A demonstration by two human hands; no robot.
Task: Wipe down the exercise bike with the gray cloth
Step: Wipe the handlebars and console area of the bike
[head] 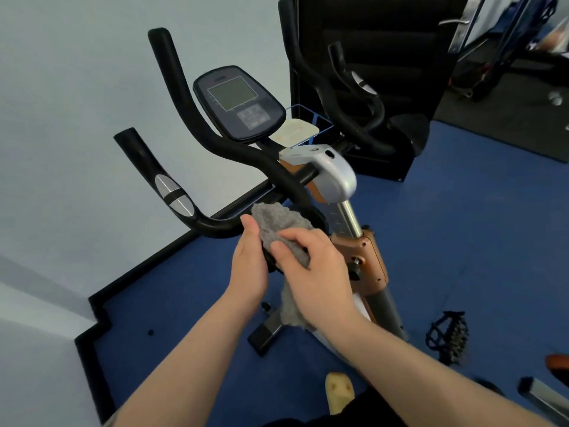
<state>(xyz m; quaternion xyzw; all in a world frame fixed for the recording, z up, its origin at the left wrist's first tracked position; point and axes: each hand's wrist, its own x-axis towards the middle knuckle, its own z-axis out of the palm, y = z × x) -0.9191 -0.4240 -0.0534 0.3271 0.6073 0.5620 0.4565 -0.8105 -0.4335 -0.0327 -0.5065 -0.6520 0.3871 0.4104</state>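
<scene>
The right hand [311,266] lies on top of the gray cloth [281,229]. Its fingers are bent over the cloth and press it down onto a black round part of the exercise bike [345,180]. The left hand [249,266] is just beside it, on the left. Its palm faces the cloth and its thumb points up and touches the fluffy edge. I cannot tell how its other fingers lie, since they are hidden behind the hand.

The cloth is bunched up between the two hands, low on the bike, just under the black handlebar [197,124]. One end of the cloth hangs down below the right wrist.

Above the hands, the handlebar curves up in two long arms. A screen [238,101] sits between them, tilted toward the person. A silver cover [329,167] is at the top of the bike's post, and an orange part [369,257] is lower down, right of the hands.

The bike stands on a blue floor [462,226]. A black pedal [448,335] is near the floor to the right. A pale wall [77,118] is on the left.
</scene>
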